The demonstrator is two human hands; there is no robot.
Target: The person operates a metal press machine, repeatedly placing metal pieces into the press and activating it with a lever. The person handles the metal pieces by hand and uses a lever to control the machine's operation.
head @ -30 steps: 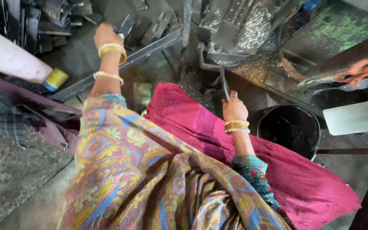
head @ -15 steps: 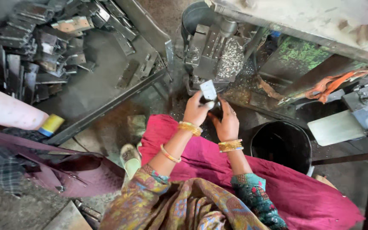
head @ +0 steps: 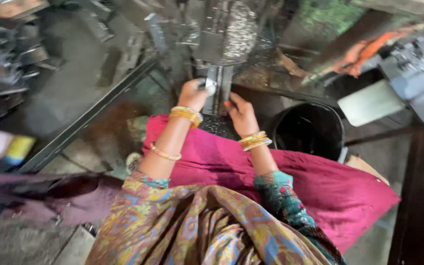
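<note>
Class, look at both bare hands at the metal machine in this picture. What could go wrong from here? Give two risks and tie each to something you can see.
1. Both the left hand and the right hand are bare and close against the metal piece under the machine; fingers could get pinched or cut.
2. The bangles and the loose magenta cloth sit near the machine and might snag.

Black bucket (head: 308,130) on grimy floor (head: 74,93)

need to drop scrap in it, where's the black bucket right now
In the head view the black bucket stands right of centre, just right of the person's right hand, beside the magenta cloth and below the pale flat panel.
</note>
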